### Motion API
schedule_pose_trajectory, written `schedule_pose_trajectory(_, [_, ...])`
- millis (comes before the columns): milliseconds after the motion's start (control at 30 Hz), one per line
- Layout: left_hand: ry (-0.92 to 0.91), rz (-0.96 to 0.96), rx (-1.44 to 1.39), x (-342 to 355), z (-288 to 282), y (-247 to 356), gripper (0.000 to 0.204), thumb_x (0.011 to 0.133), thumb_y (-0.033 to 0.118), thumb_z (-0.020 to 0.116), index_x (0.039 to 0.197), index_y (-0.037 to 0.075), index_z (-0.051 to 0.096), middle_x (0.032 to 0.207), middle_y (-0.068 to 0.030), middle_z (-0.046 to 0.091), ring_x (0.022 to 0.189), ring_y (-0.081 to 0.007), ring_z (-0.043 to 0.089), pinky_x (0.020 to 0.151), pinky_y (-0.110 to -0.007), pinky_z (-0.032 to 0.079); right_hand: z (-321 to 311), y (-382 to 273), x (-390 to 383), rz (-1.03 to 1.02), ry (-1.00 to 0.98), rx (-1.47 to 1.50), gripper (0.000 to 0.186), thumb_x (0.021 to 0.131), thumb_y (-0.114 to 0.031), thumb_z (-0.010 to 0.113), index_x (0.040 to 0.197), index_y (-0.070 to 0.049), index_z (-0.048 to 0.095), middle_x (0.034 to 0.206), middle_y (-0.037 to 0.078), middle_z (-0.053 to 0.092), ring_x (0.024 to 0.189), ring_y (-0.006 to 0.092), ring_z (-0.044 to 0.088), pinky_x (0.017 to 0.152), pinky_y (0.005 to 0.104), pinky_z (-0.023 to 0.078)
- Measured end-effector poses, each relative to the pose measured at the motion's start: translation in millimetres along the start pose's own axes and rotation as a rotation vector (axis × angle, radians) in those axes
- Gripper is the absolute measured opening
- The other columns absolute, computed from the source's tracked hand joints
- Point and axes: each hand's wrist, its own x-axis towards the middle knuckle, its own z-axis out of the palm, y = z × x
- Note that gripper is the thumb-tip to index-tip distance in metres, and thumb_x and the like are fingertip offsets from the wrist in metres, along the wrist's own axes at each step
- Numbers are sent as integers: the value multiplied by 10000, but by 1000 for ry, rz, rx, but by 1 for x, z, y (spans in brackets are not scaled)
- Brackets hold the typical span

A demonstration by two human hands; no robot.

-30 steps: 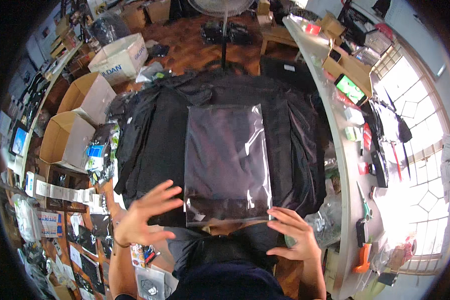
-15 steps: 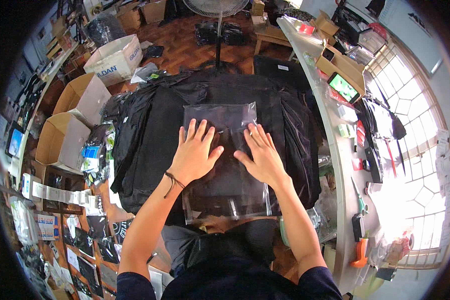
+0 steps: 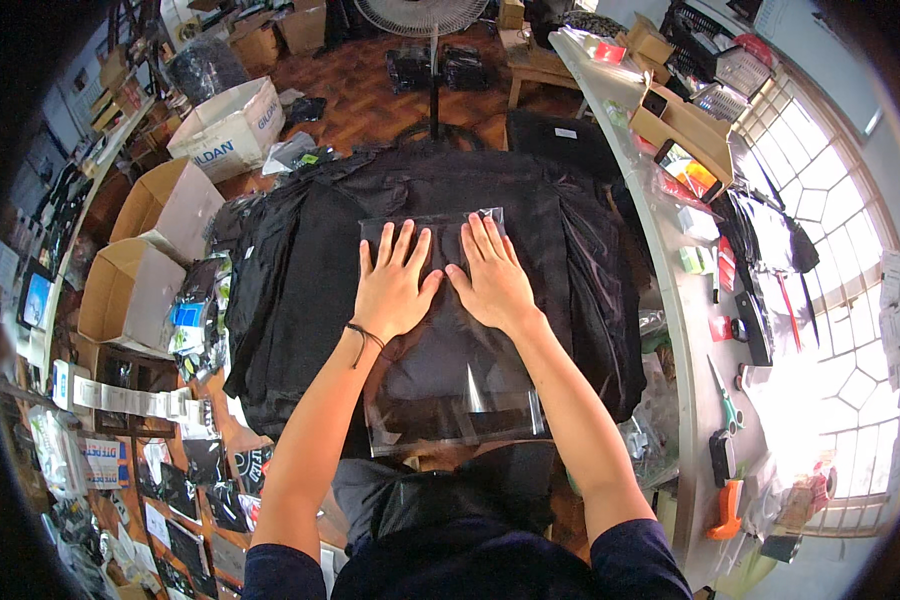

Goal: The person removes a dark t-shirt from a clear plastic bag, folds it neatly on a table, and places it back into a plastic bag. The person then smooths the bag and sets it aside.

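Observation:
A clear plastic bag (image 3: 450, 400) lies flat in front of me, on top of a broad heap of black cloth (image 3: 300, 310). My left hand (image 3: 395, 285) presses palm down on the bag's upper left part, fingers stretched and spread. Beside it my right hand (image 3: 492, 280) rests flat on the upper right part, fingers pointing away. The two thumbs almost meet. Whether the dark shade under the plastic is something inside the bag or only the cloth beneath, I cannot tell. The bag's near edge hangs close to my lap.
Along the right runs a long table (image 3: 660, 300) with a phone (image 3: 688, 168), green-handled scissors (image 3: 727, 400) and an orange tape dispenser (image 3: 728, 510). Open cardboard boxes (image 3: 130, 290) stand at the left. A fan (image 3: 434, 80) stands beyond the cloth, near a white box (image 3: 225, 130).
My right hand has slid left and farther up the bag, closer to my left hand. The left hand has moved slightly away from me. The phone's picture is different.

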Motion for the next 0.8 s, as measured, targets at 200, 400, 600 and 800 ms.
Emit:
schedule_pose_trajectory(200, [-118,-40,67,3,-14,4,686,1083,454,522,1675,147,364,1760,-139,293,1630,-395,231,1269,-695,198,-5,4,6,2,-51,50,725,1088,-426,504,1614,58,379,1726,229,316,1628,373,250,1319,508,235])
schedule_pose_trajectory(400, [-26,-13,46,5,-13,7,643,1091,448,512,1670,199,382,1761,-124,296,1630,-414,219,1252,-721,213,2,-1,5,-17,35,19,667,1078,-366,490,1620,11,399,1733,185,331,1627,346,264,1319,516,228])
schedule_pose_trajectory(600, [14,-23,36,2,3,-1,648,1095,468,509,1672,200,389,1753,-133,315,1631,-415,218,1261,-703,201,12,3,5,-15,26,83,672,1069,-374,538,1606,14,426,1724,182,355,1629,344,261,1325,501,213])
schedule_pose_trajectory(800, [228,212,-464,-43,-57,-27,435,999,0,628,1430,58,624,1568,-172,549,1526,-423,419,1244,-492,387,-67,20,-41,12,201,506,491,963,-32,652,1453,-49,635,1597,207,518,1494,411,468,1192,455,440])
